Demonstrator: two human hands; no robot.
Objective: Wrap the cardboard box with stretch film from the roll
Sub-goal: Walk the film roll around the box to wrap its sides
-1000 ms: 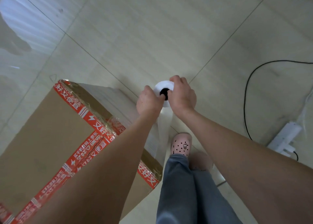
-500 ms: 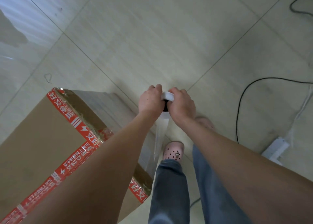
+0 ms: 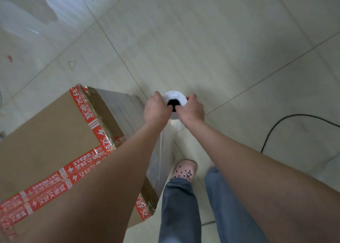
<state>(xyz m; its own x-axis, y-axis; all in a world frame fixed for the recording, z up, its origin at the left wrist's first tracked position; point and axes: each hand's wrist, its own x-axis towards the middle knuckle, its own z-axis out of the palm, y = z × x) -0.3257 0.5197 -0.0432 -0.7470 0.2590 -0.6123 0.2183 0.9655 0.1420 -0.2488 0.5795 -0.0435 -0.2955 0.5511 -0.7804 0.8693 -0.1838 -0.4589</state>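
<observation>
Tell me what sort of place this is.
Probably an indoor room at a home or small workplace: large glossy floor tiles, a black cable trailing across them, and a taped cardboard box standing directly on the floor.

Both arms bare, stretched fwd & down, forearms converging toward far centre. Left hand (image 3: 156, 108) & right hand (image 3: 192, 109) side by side, knuckles up, fingers curled in a grip, thumbs tucked inward between them. Wrists roughly straight. Legs in jeans below arms, near edge.
</observation>
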